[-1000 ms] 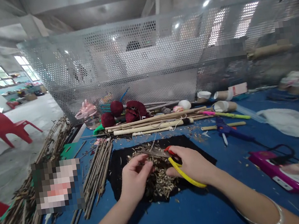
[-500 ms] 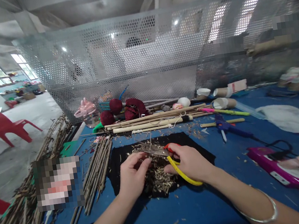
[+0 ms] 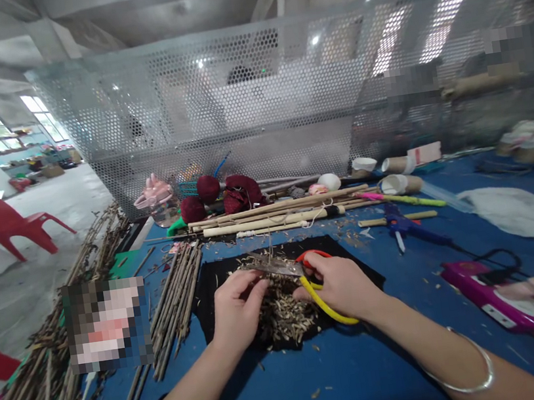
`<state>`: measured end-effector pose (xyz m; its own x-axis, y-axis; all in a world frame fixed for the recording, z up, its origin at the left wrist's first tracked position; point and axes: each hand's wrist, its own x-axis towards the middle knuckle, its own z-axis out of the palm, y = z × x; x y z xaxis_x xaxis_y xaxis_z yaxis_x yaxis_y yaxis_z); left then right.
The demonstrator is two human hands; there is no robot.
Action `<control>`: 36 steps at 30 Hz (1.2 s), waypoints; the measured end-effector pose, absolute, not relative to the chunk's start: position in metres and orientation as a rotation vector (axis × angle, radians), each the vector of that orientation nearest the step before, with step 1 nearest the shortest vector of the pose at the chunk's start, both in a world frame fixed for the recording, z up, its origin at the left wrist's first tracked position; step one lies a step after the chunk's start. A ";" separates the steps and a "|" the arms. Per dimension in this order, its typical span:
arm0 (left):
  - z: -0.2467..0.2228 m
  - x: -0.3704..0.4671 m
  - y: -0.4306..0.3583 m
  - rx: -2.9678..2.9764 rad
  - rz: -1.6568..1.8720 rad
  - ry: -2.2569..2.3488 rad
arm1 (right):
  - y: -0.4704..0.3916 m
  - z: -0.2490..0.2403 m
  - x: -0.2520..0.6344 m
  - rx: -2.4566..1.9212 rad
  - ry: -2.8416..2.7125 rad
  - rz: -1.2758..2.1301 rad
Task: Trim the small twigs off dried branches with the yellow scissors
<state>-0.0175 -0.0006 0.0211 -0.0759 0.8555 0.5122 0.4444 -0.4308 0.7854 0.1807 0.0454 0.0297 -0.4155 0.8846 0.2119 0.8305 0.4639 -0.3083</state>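
Note:
My right hand [image 3: 341, 282] grips scissors [image 3: 329, 307] by their red and yellow handles, with the blades pointing left toward my other hand. My left hand [image 3: 239, 306] is closed in a pinch by the blade tips; what lies between its fingers is too small to make out. Both hands are over a black cloth [image 3: 348, 251] heaped with small dry plant clippings [image 3: 291, 319]. A thin stem stands up behind the blades.
Thin sticks [image 3: 177, 305] and a longer bundle of dry stalks [image 3: 39, 384] lie at the left. Behind are bamboo rods [image 3: 270, 223] and dark red yarn balls [image 3: 208, 188]. A blue glue gun [image 3: 413, 229] and magenta box [image 3: 490, 301] sit right.
The scissor handles have spread wider apart in my right hand. My left hand has stayed nearly in place, and the view has shifted very slightly.

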 end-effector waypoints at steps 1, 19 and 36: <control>0.021 -0.018 0.000 1.838 1.517 1.401 | 0.046 0.029 0.181 -1.451 -2.376 0.206; 0.025 -0.011 0.003 0.827 1.435 1.087 | 0.048 0.031 0.181 -1.469 -2.300 0.351; 0.019 0.001 -0.006 0.991 1.301 1.095 | 0.034 0.023 0.162 -1.290 -2.327 0.369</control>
